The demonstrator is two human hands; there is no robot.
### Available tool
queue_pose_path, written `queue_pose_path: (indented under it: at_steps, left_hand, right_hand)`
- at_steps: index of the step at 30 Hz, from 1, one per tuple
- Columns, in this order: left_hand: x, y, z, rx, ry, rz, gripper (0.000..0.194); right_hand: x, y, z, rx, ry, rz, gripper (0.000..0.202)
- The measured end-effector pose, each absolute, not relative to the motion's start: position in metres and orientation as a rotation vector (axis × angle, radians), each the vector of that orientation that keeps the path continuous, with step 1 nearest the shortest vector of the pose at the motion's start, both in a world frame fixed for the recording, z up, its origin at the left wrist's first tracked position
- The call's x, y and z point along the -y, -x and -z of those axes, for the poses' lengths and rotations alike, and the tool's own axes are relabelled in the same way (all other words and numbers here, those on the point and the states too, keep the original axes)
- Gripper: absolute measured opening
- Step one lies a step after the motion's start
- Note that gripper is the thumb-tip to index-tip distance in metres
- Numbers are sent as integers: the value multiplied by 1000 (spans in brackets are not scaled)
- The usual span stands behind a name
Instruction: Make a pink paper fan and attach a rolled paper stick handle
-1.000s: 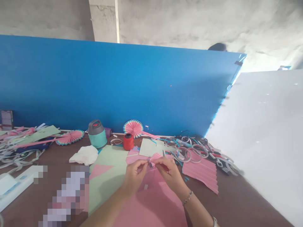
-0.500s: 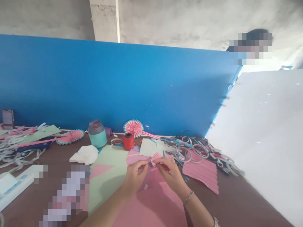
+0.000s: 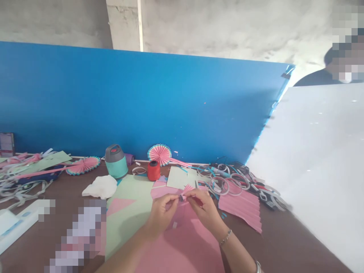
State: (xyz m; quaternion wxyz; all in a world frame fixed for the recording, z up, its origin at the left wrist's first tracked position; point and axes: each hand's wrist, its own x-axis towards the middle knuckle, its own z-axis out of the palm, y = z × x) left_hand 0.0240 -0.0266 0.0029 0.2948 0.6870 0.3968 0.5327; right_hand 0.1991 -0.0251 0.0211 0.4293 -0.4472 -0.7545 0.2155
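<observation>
My left hand (image 3: 163, 210) and my right hand (image 3: 203, 206) meet over a large pink sheet (image 3: 182, 246) on the brown table. Between their fingertips is a small pleated pink paper piece (image 3: 188, 189), pinched from both sides. Something small and dark shows at the left fingertips, too small to make out. Pale green sheets (image 3: 125, 223) lie under and beside the pink one. Just beyond the hands is another pale green piece (image 3: 178, 176).
A red thread spool (image 3: 154, 171), a teal container (image 3: 116, 162) and a round pleated fan (image 3: 159, 153) stand near the blue partition (image 3: 142, 102). White crumpled material (image 3: 101, 187) lies left. Rolled strips (image 3: 218, 185) and pleated pink paper (image 3: 241, 208) lie right.
The person beyond the partition has moved to the right. My hands stay nearly in place, still pinching the pleated piece; the view has shifted very slightly.
</observation>
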Motion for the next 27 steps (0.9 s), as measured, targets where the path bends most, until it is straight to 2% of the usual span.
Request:
queue_pose_path:
  at_steps: [15,19,27]
  left_hand:
    - [34,-21,-14,-1052,-1881,-1293,12]
    - [36,-24,-9,-1155,-1856,-1311,22]
    - [37,-30,-7,-1165,-1804,-1419,5]
  right_hand:
    - [26,-198,-21,1900,1070,-541,17]
    - [29,-195,-25,1935,1094,-482,18]
    - [33,-190,-26,2003,1088,-319,16]
